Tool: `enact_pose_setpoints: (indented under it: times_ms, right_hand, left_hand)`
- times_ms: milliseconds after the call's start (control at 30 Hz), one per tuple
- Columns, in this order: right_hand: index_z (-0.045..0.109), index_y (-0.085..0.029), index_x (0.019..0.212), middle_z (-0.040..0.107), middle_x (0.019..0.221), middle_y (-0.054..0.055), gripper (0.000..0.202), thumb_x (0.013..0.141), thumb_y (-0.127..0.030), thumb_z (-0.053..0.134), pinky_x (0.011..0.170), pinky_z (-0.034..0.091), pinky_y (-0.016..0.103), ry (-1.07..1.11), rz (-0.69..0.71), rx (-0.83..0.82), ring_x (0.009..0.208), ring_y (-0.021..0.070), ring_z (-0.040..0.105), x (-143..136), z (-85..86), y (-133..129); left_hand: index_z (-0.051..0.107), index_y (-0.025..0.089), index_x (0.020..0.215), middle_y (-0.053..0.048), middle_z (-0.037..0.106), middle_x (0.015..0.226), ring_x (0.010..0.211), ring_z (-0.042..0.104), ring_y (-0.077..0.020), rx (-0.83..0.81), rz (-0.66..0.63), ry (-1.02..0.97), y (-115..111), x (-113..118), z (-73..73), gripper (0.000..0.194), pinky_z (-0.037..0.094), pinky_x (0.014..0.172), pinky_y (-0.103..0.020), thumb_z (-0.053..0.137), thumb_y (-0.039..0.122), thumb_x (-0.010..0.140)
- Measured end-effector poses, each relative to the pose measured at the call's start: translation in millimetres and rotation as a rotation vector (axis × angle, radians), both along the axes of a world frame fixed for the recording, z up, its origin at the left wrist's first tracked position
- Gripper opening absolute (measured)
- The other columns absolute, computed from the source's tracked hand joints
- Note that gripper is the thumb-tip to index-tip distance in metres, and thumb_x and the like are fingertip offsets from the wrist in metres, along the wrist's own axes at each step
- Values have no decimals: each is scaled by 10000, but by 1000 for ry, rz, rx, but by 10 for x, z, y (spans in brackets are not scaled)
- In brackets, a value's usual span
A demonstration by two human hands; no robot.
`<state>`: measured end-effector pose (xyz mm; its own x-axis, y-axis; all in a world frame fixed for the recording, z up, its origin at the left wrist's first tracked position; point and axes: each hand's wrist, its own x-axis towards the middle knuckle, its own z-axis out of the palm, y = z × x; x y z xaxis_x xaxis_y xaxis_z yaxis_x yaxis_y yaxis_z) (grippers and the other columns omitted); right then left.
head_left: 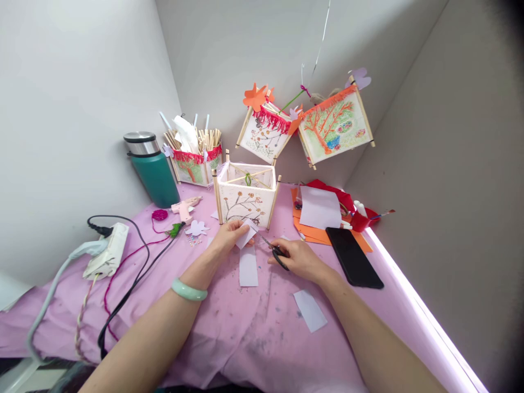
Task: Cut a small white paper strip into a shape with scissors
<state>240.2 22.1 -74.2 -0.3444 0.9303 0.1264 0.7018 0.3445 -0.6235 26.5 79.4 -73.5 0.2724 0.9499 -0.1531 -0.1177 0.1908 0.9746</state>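
My left hand [229,238] is closed on a small folded piece of pale purple paper [247,233] at the middle of the table. From the right, my right hand [298,257] grips black-handled scissors [279,257], whose blades point left toward the paper's edge. Whether the blades touch the paper is too small to tell. Beneath the held piece lies a pale paper strip [248,268], and another strip [310,311] rests nearer the front, left of my right forearm. Just behind my hands stands a white box lantern [246,197] with drawn branches and wooden corner sticks.
A green bottle [154,177], a stick-filled box [192,166], a pink glue gun [186,209] and a power strip [107,252] with cables stand left. Two decorated lanterns [266,134] [338,126] hang behind. At right lie a black phone [354,258] and paper sheets [320,207].
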Motion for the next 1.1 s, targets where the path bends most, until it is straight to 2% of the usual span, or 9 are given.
enact_pose_setpoints:
  times_ms: [300,733,1100]
  right_hand:
    - [648,-216,916,577,675,-39,228,821,-421,678,578,322,224,14,23,13,605,119,488,-4,-13,-7]
    - [655,-211,924,605,701,-27,231,829,-420,674,585,329,224,0,20,23,622,124,515,-17,3,-15]
    - [650,-214,921,599,692,-38,239,826,-431,680,573,325,222,-4,33,35,606,117,504,-5,-36,2]
  left_hand:
    - [596,152,759,-71,688,593,522,627,-163,-7,-55,-31,5,-6,-31,311,450,533,-248,775,400,701]
    - [592,150,749,-72,692,609,525,636,-162,2,-42,-20,8,-10,-38,287,463,539,-247,763,376,707]
    - [600,150,759,-60,678,627,543,640,-169,3,-84,-36,16,-13,-57,336,477,545,-263,798,407,673]
